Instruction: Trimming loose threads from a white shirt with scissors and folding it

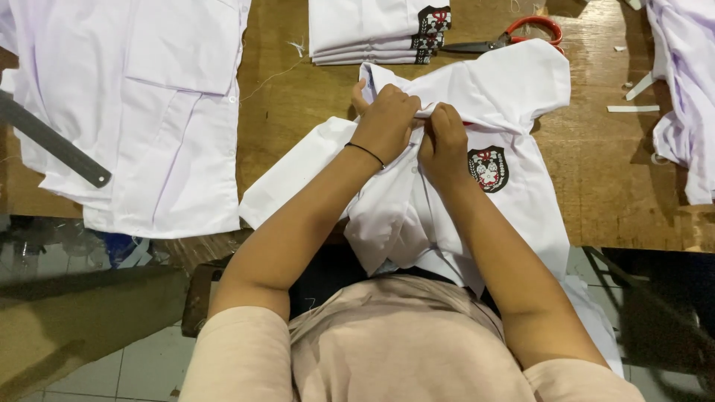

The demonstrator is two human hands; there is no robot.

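Note:
A white shirt with a black and red badge on its chest lies across the front edge of the wooden table and hangs into my lap. My left hand, with a thin black band on the wrist, pinches a fold of the shirt's cloth near the collar. Close beside it, my right hand grips the same bunched cloth. Both hands touch each other over the front opening of the shirt.
A stack of folded white shirts with badges lies at the back. Red-handled scissors lie beside it. A spread white shirt and a grey metal ruler are at the left; more white cloth is at the right.

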